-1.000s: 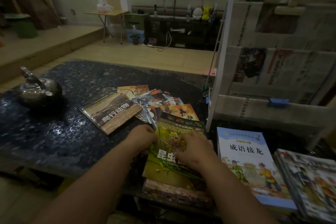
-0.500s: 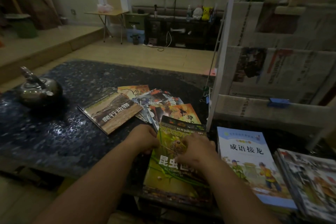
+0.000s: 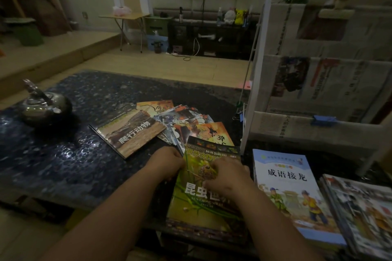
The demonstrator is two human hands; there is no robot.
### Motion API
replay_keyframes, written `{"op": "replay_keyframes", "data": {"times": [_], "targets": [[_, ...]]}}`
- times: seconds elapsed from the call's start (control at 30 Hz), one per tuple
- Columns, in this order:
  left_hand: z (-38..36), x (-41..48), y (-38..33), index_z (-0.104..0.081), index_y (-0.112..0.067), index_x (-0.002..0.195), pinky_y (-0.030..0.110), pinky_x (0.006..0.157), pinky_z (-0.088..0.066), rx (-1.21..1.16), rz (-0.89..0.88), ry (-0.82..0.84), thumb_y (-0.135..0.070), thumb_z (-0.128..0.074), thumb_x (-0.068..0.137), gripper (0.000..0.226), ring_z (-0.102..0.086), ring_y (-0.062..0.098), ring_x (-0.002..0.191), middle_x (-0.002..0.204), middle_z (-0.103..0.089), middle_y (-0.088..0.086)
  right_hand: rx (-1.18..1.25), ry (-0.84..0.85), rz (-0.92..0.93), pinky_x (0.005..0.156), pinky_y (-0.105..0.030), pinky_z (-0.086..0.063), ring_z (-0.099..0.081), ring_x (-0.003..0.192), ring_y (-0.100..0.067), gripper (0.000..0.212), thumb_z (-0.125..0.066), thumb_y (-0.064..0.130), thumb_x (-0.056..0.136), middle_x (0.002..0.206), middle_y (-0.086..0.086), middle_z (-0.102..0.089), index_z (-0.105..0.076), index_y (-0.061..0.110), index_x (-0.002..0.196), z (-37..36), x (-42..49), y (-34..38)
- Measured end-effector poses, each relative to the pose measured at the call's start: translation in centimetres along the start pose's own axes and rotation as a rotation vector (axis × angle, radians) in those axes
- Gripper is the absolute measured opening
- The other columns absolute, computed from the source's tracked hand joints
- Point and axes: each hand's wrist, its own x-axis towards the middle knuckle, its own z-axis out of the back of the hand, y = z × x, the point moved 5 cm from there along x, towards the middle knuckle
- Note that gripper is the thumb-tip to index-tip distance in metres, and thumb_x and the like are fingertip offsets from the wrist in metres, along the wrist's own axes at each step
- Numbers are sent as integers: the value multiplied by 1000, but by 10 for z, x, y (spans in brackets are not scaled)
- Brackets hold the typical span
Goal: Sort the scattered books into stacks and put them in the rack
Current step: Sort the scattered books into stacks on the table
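dark table; one kettle; left hand, right hand gripping one green book

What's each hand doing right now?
Left hand: grips the green insect book at its left edge.
Right hand: rests on its cover; grip cannot be told.

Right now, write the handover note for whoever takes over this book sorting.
Left hand grips the left edge of the green insect book; right hand lies on its cover, grip unclear.
That book tops a stack at the near edge of the table; the blue book and the magazine stack lie to its right.
Done: three piles started.
Left: sort the brown reptile book and the fanned comics beside it, then move everything to the rack, which shows only newspapers.
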Motion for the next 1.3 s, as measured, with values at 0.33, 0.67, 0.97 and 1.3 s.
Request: {"op": "replay_keyframes", "data": {"times": [0.33, 0.67, 0.97, 1.3], "targets": [[28, 15, 14, -65, -23, 101, 38, 84, -55, 52, -43, -232, -28, -65, 88, 14, -64, 23, 91, 106, -67, 4, 345, -110, 28, 95, -32, -43, -50, 120, -18, 47, -60, 43, 89, 136, 2, -50, -55, 25, 132, 14, 2, 9], [54, 37, 59, -37, -17, 143, 44, 103, -40, 420, 16, -496, -26, -66, 84, 66, -42, 28, 129, 142, -45, 9, 398, -134, 40, 97, -34, -42, -47, 125, -18, 44, -58, 40, 92, 141, 3, -48, -54, 28, 134, 14, 7, 16], [60, 35, 54, -38, -24, 142, 38, 79, -47, 685, -26, -631, -39, -57, 91, 56, -63, 32, 97, 113, -65, 13, 448, -143, 26, 96, -34, -45, -50, 121, -15, 37, -58, 40, 93, 138, 5, -49, -56, 30, 129, 16, 14, 18], [51, 14, 14, -65, -17, 103, 34, 61, -39, 656, -405, -641, -32, -47, 95, 25, -63, 34, 80, 91, -69, 12, 485, -132, 13, 96, -40, -48, -53, 115, -15, 36, -59, 40, 92, 137, 3, -50, -56, 31, 127, 17, 6, 18]]}}
